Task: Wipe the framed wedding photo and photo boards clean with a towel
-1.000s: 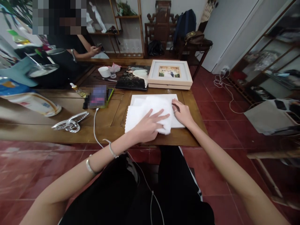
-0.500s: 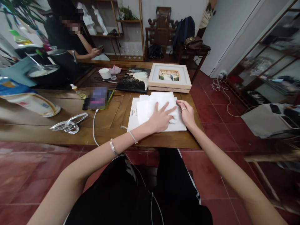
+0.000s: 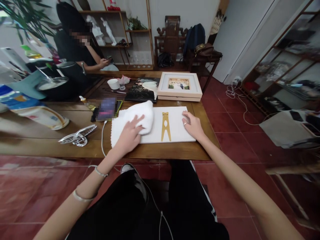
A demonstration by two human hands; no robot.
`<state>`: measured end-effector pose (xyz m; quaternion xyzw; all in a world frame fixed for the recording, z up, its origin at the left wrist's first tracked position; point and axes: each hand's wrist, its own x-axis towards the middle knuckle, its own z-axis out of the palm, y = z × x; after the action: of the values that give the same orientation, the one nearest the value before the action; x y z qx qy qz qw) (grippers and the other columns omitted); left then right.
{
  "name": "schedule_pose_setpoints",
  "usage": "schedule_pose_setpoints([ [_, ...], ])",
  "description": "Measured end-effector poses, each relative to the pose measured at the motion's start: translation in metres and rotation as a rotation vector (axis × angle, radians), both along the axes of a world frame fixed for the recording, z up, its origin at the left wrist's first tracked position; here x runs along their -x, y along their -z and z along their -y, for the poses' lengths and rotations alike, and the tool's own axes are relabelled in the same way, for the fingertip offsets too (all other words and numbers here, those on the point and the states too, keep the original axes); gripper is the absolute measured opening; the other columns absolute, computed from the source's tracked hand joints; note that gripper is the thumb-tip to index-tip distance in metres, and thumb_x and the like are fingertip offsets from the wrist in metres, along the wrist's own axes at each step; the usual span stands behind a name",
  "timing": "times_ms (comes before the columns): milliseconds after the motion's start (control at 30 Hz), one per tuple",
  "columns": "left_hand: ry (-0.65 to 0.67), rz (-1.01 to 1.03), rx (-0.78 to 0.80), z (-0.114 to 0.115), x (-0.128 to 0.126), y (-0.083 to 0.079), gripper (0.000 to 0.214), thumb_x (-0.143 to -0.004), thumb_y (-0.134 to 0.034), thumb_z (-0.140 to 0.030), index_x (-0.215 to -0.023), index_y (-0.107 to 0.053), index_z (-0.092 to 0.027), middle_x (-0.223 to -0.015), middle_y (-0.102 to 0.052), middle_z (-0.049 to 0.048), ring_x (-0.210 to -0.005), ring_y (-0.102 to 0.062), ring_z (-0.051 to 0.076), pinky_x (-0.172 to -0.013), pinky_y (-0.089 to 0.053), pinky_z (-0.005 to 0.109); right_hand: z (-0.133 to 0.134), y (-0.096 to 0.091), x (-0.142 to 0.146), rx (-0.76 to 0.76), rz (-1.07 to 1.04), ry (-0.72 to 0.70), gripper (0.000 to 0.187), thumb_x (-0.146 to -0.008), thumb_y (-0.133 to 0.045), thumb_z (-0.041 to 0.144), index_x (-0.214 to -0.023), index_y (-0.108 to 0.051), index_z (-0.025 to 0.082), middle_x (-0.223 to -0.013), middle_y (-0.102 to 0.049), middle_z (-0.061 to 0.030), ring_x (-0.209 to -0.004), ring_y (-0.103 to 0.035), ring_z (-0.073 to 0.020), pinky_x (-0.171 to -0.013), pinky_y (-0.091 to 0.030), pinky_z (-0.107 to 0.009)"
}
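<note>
A flat white panel (image 3: 178,130) lies near the table's front edge, with a gold long-legged cat figure (image 3: 165,127) on its face. My left hand (image 3: 131,135) presses down on a bunched white cloth (image 3: 140,111) with its fingers somewhat apart. That cloth covers the panel's left part and spreads over the table beside it. At the panel's right edge, my right hand (image 3: 193,125) holds on with bent fingers resting on the top face; its thumb is hard to see.
Behind the panel stand a framed picture (image 3: 180,95) and a dark picture board (image 3: 142,90). Leftward lie a phone (image 3: 106,110) with a white cable, a silver hair clip (image 3: 78,135) and a blue-white bag (image 3: 32,110). Another person (image 3: 75,43) sits across the table.
My left hand has moved left with the cloth, which now lies more bunched. This has uncovered the gold cat figure. My right hand stays at the panel's right edge.
</note>
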<state>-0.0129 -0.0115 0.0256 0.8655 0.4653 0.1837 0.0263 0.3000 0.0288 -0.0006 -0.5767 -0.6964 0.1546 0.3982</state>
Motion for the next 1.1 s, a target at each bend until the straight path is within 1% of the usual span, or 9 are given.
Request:
schedule_pose_setpoints([
  [167,-0.167,0.309,-0.097,-0.008,0.013,0.024,0.034,-0.082,-0.039,-0.011,-0.105,-0.063,-0.018,-0.145,-0.048,0.0113,-0.139,-0.037,0.029,-0.111,-0.036,0.049,0.019,-0.023,0.018,-0.148,0.281,-0.134,0.042,-0.091,-0.047,0.028,-0.129,-0.056,0.014,-0.142,-0.052,-0.014,-0.142,-0.035,-0.0269,-0.119,-0.022,-0.053],
  [233,-0.186,0.326,-0.088,-0.007,0.012,0.028,0.034,-0.083,-0.04,-0.012,-0.106,-0.064,-0.019,-0.139,-0.053,0.0113,-0.134,-0.043,0.029,-0.11,-0.036,0.048,0.034,-0.034,0.041,-0.101,0.418,-0.333,0.05,-0.094,-0.045,0.042,-0.139,-0.049,0.019,-0.149,-0.044,-0.0111,-0.145,-0.028,-0.0261,-0.12,-0.017,-0.052],
  [300,-0.205,0.33,-0.083,-0.007,0.011,0.03,0.034,-0.083,-0.04,-0.012,-0.107,-0.064,-0.019,-0.134,-0.058,0.0113,-0.129,-0.047,0.029,-0.109,-0.037,0.047,0.049,-0.039,0.064,0.016,0.533,-0.482,0.069,-0.088,-0.046,0.062,-0.145,-0.041,0.023,-0.157,-0.029,-0.011,-0.148,-0.016,-0.0327,-0.118,-0.015,-0.059],
  [400,-0.201,0.342,-0.11,-0.007,0.01,0.03,0.034,-0.085,-0.039,-0.014,-0.107,-0.064,-0.018,-0.131,-0.059,0.0123,-0.129,-0.048,0.028,-0.108,-0.038,0.046,0.067,-0.036,0.083,0.104,0.633,-0.511,0.097,-0.075,-0.046,0.081,-0.148,-0.035,0.02,-0.158,-0.023,-0.0182,-0.146,-0.008,-0.0437,-0.114,-0.011,-0.068],
  [500,-0.199,0.342,-0.132,-0.008,0.01,0.029,0.034,-0.085,-0.038,-0.014,-0.106,-0.065,-0.017,-0.133,-0.057,0.0132,-0.132,-0.045,0.028,-0.108,-0.039,0.045,0.086,-0.027,0.078,0.03,0.696,-0.475,0.106,-0.067,-0.055,0.082,-0.148,-0.036,0.016,-0.156,-0.027,-0.0216,-0.145,-0.011,-0.0471,-0.113,-0.012,-0.069],
  [633,-0.189,0.301,-0.159,-0.007,0.008,0.029,0.034,-0.083,-0.039,-0.011,-0.104,-0.066,-0.017,-0.143,-0.051,0.0113,-0.138,-0.039,0.027,-0.111,-0.036,0.047,0.116,-0.014,0.057,-0.119,0.792,-0.411,0.075,-0.079,-0.069,0.049,-0.142,-0.044,0.018,-0.151,-0.039,-0.0188,-0.143,-0.022,-0.0457,-0.11,-0.026,-0.069],
  [800,-0.134,0.16,-0.157,-0.002,0.003,0.025,0.038,-0.077,-0.041,-0.007,-0.102,-0.067,-0.016,-0.146,-0.048,0.0109,-0.14,-0.036,0.029,-0.112,-0.032,0.051,0.141,-0.005,0.036,-0.348,0.803,-0.364,0.042,-0.089,-0.052,0.01,-0.131,-0.055,0.016,-0.138,-0.055,-0.0165,-0.137,-0.037,-0.0408,-0.103,-0.043,-0.065],
  [967,-0.062,0.08,-0.063,0.002,0.005,0.014,0.042,-0.077,-0.042,-0.009,-0.111,-0.066,-0.017,-0.14,-0.053,0.0133,-0.136,-0.042,0.031,-0.109,-0.035,0.054,0.148,-0.043,-0.001,-0.329,0.536,-0.399,0.037,-0.091,-0.048,0.016,-0.121,-0.064,0.033,-0.127,-0.065,-0.0046,-0.129,-0.05,-0.0296,-0.1,-0.052,-0.053],
  [1100,0.013,0.045,0.026,0.015,0.011,0.002,0.04,-0.079,-0.042,-0.009,-0.11,-0.067,-0.016,-0.134,-0.058,0.015,-0.128,-0.051,0.029,-0.104,-0.044,0.049,0.147,-0.086,-0.028,-0.301,0.243,-0.264,0.023,-0.084,-0.06,0.035,-0.104,-0.07,0.039,-0.106,-0.074,-0.0014,-0.106,-0.068,-0.0279,-0.089,-0.06,-0.05],
])
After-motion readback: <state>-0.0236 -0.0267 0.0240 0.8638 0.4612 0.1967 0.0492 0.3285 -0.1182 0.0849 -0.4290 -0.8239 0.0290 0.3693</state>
